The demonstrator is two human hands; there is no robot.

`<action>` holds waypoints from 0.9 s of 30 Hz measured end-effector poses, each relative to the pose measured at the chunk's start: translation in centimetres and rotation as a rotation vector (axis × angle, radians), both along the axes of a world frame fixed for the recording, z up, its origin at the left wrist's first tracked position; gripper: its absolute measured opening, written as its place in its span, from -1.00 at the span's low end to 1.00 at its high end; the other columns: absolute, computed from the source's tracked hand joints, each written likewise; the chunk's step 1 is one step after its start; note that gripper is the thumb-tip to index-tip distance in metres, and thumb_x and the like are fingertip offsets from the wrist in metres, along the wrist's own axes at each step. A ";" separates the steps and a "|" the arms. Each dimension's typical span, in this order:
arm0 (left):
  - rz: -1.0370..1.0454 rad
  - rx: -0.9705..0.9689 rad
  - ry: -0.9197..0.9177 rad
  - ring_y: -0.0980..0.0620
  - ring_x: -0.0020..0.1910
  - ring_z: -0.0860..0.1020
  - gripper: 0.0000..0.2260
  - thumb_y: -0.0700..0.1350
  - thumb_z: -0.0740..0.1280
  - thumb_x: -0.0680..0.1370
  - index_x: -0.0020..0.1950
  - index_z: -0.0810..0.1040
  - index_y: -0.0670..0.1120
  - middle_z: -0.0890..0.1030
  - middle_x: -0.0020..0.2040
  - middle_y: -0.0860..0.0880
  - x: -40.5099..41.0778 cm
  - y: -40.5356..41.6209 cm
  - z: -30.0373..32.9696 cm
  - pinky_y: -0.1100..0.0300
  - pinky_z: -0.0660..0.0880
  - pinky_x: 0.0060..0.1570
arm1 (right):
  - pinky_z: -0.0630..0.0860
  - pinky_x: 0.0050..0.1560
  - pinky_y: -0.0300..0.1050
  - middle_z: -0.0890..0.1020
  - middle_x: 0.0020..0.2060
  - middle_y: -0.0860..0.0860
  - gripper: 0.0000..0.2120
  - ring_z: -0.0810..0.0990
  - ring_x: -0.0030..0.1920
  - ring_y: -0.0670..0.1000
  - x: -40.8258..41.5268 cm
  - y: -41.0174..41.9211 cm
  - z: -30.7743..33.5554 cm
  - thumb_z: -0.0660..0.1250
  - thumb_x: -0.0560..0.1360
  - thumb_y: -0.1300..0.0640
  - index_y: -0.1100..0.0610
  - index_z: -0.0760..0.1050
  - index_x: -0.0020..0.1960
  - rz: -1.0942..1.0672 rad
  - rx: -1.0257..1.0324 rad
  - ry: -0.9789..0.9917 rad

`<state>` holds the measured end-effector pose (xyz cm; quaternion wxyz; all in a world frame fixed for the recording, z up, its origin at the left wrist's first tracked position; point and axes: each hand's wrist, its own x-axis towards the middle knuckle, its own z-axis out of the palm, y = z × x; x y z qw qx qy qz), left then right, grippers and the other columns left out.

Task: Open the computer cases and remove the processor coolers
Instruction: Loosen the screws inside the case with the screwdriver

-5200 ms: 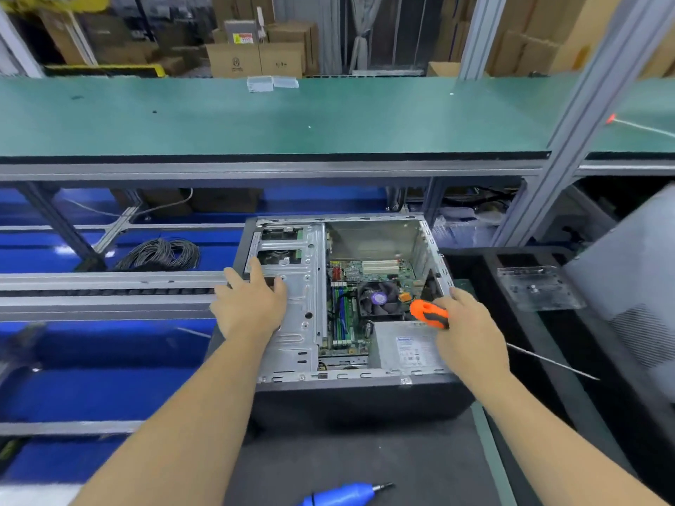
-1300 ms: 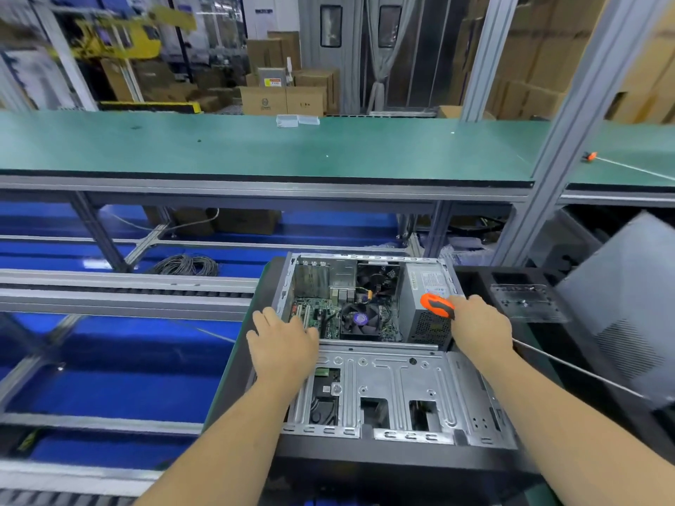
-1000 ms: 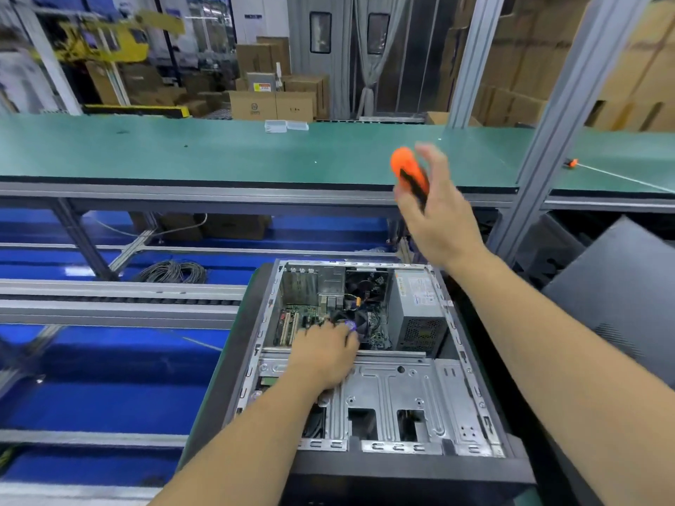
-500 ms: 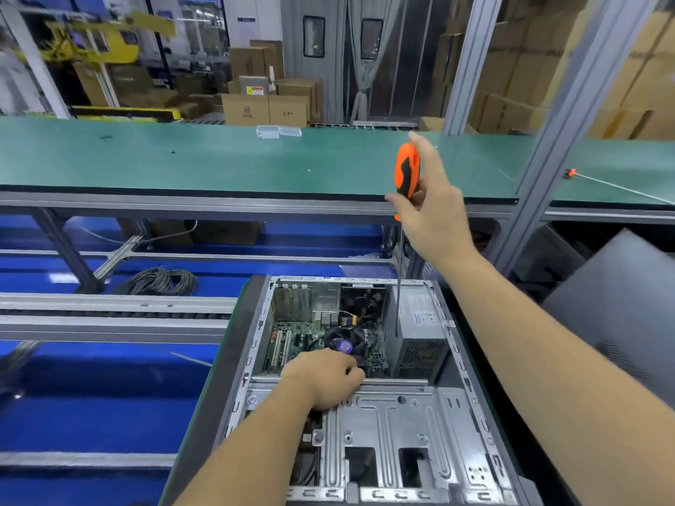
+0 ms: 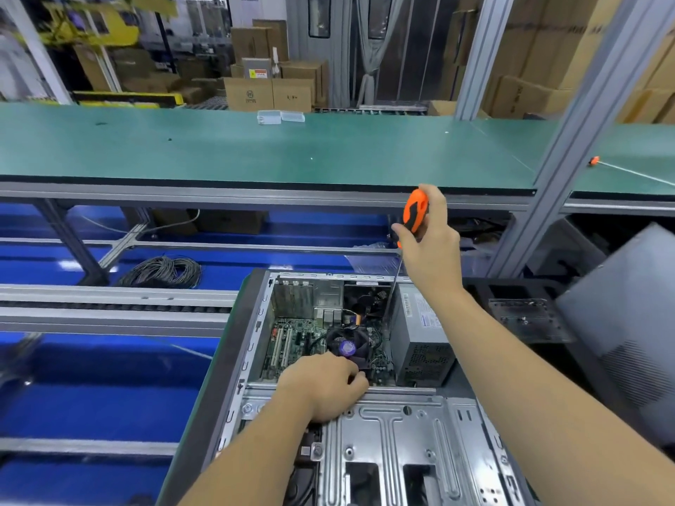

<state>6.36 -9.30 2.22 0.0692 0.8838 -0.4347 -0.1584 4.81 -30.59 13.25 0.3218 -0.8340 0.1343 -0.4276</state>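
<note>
The computer case (image 5: 369,392) lies open on its side, panel already off. Inside it, left of the grey power supply (image 5: 420,337), sits the cooler (image 5: 349,346) with its purple hub. The left hand (image 5: 323,385) curls against the cooler's near edge, though a grip can't be confirmed. The right hand (image 5: 431,246) grasps the screwdriver (image 5: 412,217) upright, above the case's far end. Its long shaft could slip off a screw and gouge the board.
</note>
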 end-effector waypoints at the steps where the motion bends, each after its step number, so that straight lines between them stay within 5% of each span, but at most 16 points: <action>1: -0.001 -0.001 -0.006 -0.03 -0.27 0.50 -0.54 0.28 -0.08 0.50 -0.18 0.46 0.01 0.56 -0.23 0.01 0.0 0.0 -0.1 0.11 0.43 -0.25 | 0.60 -0.08 0.17 0.60 -0.09 0.04 -0.41 0.63 -0.18 0.18 0.1 -0.1 -0.2 0.39 0.56 0.12 -0.22 0.15 0.42 0.010 0.038 -0.001; 27: -0.002 -0.031 -0.009 -0.01 -0.31 0.50 -0.57 0.26 -0.05 0.53 -0.25 0.40 0.00 0.54 -0.31 0.02 -0.3 0.2 0.4 0.13 0.47 -0.27 | 0.62 -0.08 0.18 0.60 -0.08 0.06 -0.41 0.64 -0.15 0.18 0.7 -0.6 -1.0 0.38 0.57 0.10 -0.22 0.15 0.43 -0.003 0.055 0.029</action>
